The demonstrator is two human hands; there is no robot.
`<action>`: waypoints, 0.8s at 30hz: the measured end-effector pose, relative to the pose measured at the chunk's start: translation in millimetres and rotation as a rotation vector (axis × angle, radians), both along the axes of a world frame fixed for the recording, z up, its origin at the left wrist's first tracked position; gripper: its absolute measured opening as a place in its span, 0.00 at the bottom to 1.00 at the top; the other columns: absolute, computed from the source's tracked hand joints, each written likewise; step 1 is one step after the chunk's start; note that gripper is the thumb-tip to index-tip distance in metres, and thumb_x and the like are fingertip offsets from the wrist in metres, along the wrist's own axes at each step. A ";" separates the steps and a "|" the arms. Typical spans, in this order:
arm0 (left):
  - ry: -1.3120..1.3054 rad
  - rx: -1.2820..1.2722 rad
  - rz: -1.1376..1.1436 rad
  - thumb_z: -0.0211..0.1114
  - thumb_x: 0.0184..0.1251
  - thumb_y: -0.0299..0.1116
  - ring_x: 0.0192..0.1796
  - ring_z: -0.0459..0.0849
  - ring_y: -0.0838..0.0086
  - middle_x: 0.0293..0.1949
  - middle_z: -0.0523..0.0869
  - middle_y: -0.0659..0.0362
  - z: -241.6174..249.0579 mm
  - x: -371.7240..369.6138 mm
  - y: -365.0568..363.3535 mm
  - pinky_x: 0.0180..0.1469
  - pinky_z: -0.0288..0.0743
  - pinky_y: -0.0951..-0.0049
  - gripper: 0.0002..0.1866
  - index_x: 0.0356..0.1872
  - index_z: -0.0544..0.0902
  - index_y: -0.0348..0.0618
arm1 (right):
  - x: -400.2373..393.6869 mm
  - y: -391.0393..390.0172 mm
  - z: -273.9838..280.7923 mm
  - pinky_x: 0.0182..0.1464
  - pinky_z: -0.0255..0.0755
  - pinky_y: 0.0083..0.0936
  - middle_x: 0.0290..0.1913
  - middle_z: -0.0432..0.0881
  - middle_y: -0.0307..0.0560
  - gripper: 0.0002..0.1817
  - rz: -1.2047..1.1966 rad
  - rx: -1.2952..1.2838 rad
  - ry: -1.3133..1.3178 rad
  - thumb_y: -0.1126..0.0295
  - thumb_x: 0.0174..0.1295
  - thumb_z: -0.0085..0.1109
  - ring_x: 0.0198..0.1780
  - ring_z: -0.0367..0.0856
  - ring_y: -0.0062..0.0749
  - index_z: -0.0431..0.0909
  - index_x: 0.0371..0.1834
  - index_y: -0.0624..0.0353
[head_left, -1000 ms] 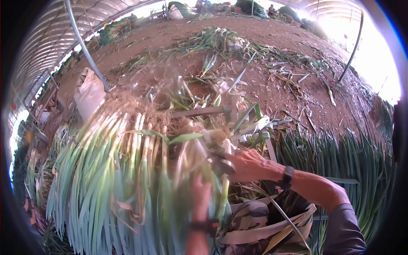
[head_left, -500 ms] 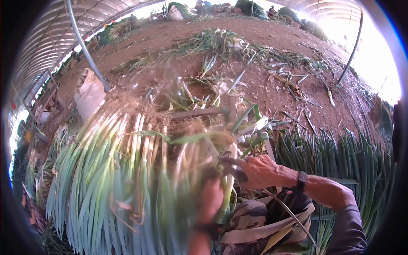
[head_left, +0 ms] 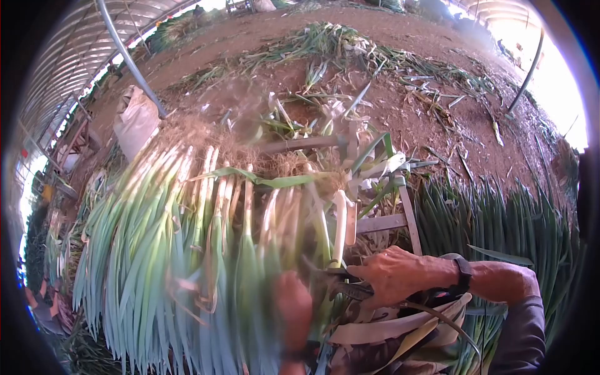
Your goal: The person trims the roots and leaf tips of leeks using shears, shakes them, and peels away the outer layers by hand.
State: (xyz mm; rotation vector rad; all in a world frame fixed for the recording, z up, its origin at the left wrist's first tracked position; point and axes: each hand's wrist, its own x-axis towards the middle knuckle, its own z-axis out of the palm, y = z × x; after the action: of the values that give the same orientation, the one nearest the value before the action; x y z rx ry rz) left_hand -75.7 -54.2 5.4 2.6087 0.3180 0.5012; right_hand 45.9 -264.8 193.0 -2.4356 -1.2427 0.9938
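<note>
A long green onion [head_left: 340, 228] stands out in front of me, roots up, its white stalk bare and its lower part behind my fingers. My right hand [head_left: 397, 275], with a dark watch and dark-covered fingertips, is closed around this stalk. To its left, my left hand [head_left: 294, 307] is smeared by motion, low beside the same onion and over the leaves of the row; its fingers are not clear. A wide row of green onions [head_left: 181, 244] lies to the left, roots away from me and green leaves towards me.
A stand with pale bars [head_left: 381, 223] is just beyond my right hand. More green onions [head_left: 494, 219] lie on the right. Stripped leaves [head_left: 337, 44] are strewn over the brown soil. A pale sack [head_left: 135, 122] stands by a metal pole [head_left: 128, 59] at left.
My right hand has slid down the onion stalk towards me, leaving more white showing. The left hand has moved left and slightly away from it. My view has tilted down a little.
</note>
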 end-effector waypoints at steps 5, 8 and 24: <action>0.102 0.007 -0.017 0.63 0.64 0.21 0.57 0.78 0.45 0.55 0.79 0.43 22.2 4.2 -2.8 0.60 0.75 0.50 0.21 0.58 0.74 0.31 | 0.8 9.5 11.0 0.37 0.79 0.49 0.28 0.83 0.61 0.33 0.115 0.083 0.048 0.50 0.51 0.69 0.32 0.85 0.61 0.77 0.51 0.68; 0.153 0.066 -0.013 0.63 0.63 0.22 0.57 0.78 0.46 0.55 0.80 0.43 16.3 6.3 -0.7 0.60 0.75 0.51 0.23 0.60 0.73 0.30 | 0.2 12.4 3.4 0.33 0.78 0.50 0.25 0.82 0.59 0.33 0.109 0.056 -0.005 0.51 0.51 0.69 0.30 0.84 0.61 0.77 0.52 0.67; 0.396 0.255 0.044 0.64 0.66 0.36 0.50 0.83 0.53 0.43 0.85 0.45 -3.6 54.3 -0.7 0.49 0.80 0.53 0.13 0.44 0.80 0.36 | 45.1 13.3 -71.2 0.33 0.79 0.47 0.27 0.85 0.54 0.40 -0.188 0.211 -0.272 0.55 0.54 0.68 0.28 0.85 0.53 0.69 0.73 0.51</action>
State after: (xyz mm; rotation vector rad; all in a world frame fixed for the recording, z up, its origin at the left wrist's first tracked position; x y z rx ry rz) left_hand -21.4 -54.9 1.8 2.9482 0.4650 0.0319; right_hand 91.0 -251.4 121.8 -2.5190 -1.1034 0.4677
